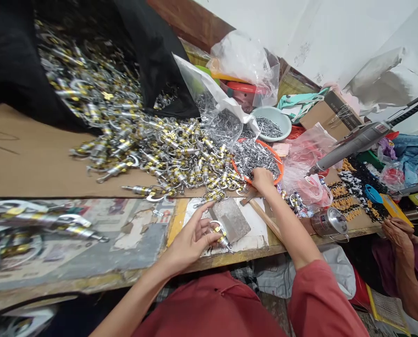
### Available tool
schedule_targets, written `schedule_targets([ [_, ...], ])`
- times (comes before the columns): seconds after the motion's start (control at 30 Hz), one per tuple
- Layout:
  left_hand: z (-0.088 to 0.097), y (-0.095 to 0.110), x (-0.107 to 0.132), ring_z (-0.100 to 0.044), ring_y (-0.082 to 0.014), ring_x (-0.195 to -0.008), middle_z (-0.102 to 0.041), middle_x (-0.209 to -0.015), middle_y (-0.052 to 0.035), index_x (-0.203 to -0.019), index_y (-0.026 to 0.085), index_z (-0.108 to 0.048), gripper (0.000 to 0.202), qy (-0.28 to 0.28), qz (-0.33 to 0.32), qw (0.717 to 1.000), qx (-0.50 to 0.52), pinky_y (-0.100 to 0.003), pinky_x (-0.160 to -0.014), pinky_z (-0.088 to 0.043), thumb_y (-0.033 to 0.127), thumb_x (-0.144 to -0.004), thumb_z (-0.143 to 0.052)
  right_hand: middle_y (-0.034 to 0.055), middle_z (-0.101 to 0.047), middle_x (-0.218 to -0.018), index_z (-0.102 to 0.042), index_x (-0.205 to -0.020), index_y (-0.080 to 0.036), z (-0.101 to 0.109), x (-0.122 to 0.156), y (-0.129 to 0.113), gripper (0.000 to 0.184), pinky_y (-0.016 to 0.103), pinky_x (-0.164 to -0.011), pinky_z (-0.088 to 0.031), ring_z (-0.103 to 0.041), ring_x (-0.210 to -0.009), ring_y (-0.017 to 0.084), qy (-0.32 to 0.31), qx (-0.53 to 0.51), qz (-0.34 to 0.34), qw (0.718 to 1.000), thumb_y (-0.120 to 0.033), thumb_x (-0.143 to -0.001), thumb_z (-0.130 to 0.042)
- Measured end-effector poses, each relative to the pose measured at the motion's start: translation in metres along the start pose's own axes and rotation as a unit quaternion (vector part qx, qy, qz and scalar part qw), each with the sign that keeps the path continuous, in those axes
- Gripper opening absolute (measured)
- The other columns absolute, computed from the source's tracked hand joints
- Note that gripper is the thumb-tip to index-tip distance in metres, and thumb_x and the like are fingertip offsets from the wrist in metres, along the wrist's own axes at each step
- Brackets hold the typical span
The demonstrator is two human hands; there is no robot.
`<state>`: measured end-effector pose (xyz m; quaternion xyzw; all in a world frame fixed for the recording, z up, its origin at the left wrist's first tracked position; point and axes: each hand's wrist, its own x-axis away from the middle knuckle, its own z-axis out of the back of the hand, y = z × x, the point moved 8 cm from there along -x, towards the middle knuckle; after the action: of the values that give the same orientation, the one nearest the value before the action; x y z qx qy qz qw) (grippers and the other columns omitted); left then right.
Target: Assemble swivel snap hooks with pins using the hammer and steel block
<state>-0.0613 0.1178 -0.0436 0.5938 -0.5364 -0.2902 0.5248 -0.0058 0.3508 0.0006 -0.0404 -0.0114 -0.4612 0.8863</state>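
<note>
My left hand (195, 236) pinches a small silver-and-yellow metal fitting with a curved hook (223, 238) between thumb and fingers. The fitting is at the near edge of a flat grey metal block (232, 217) on the bench. Over the near rim of an orange bowl (282, 169), my right hand (263, 179) reaches into a heap of small silver metal pieces (254, 157). Its fingers are curled down, and the fingertips are hidden among the pieces. A hammer with a wooden handle (265, 217) lies below my right forearm, beside the block.
A large pile of similar fittings (174, 150) spills from a black bag (160, 61) across cardboard. More fittings (37, 224) are at the left. Behind the orange bowl stands a pale blue bowl (282, 122). A metal mug (330, 221), a grey electric screwdriver (352, 142) and another person's hands (398, 231) are at right.
</note>
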Motion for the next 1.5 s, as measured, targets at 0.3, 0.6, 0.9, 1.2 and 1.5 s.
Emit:
schedule_targets([
  [0.3, 0.0, -0.007, -0.003, -0.056, -0.0121, -0.061, -0.051, -0.078, 0.0025, -0.13, 0.023, -0.023, 0.077, 0.016, 0.007, 0.996, 0.086, -0.027, -0.055, -0.052, 0.023, -0.065, -0.066, 0.0093, -0.064, -0.107, -0.063, -0.107, -0.015, 0.023, 0.016, 0.032, 0.027, 0.03, -0.085, -0.044, -0.059, -0.099, 0.019, 0.072, -0.113, 0.02, 0.991, -0.019, -0.087, -0.046],
  [0.6, 0.0, -0.006, -0.001, -0.055, -0.0112, -0.06, -0.051, -0.076, 0.0036, -0.128, 0.023, -0.027, 0.075, 0.021, 0.013, 0.995, 0.099, -0.028, -0.056, -0.052, 0.023, -0.065, -0.068, 0.0049, -0.068, -0.077, -0.07, -0.082, -0.019, 0.024, 0.149, -0.068, 0.017, 0.026, -0.065, -0.049, -0.061, -0.07, 0.015, 0.113, -0.277, 0.323, 0.898, -0.017, -0.083, -0.053],
  [0.9, 0.001, -0.008, -0.002, -0.052, -0.0109, -0.06, -0.053, -0.073, 0.0039, -0.128, 0.021, -0.029, 0.077, 0.032, 0.014, 0.994, 0.107, -0.024, -0.052, -0.049, 0.022, -0.063, -0.069, 0.0073, -0.06, -0.077, -0.063, -0.09, -0.015, 0.013, 0.192, -0.094, 0.023, 0.029, -0.063, -0.04, -0.052, -0.071, 0.018, 0.198, -0.048, 0.312, 0.928, -0.006, -0.084, -0.042],
  [1.2, 0.001, -0.006, 0.0, -0.052, -0.0102, -0.061, -0.053, -0.072, 0.0043, -0.125, 0.02, -0.032, 0.074, 0.037, 0.017, 0.994, 0.105, -0.023, -0.054, -0.05, 0.022, -0.061, -0.069, 0.0104, -0.057, -0.079, -0.058, -0.1, -0.009, 0.01, 0.204, -0.103, 0.027, 0.032, -0.063, -0.039, -0.046, -0.071, 0.02, 0.161, -0.008, 0.289, 0.944, -0.005, -0.084, -0.038],
  [1.5, 0.002, -0.007, -0.002, -0.055, -0.0106, -0.057, -0.054, -0.073, 0.0042, -0.127, 0.019, -0.031, 0.076, 0.042, 0.014, 0.995, 0.09, -0.027, -0.055, -0.052, 0.023, -0.062, -0.069, 0.0091, -0.055, -0.095, -0.056, -0.112, -0.018, 0.019, 0.176, -0.032, 0.036, 0.031, -0.074, -0.043, -0.051, -0.087, 0.019, 0.18, -0.123, 0.199, 0.956, -0.007, -0.085, -0.035],
])
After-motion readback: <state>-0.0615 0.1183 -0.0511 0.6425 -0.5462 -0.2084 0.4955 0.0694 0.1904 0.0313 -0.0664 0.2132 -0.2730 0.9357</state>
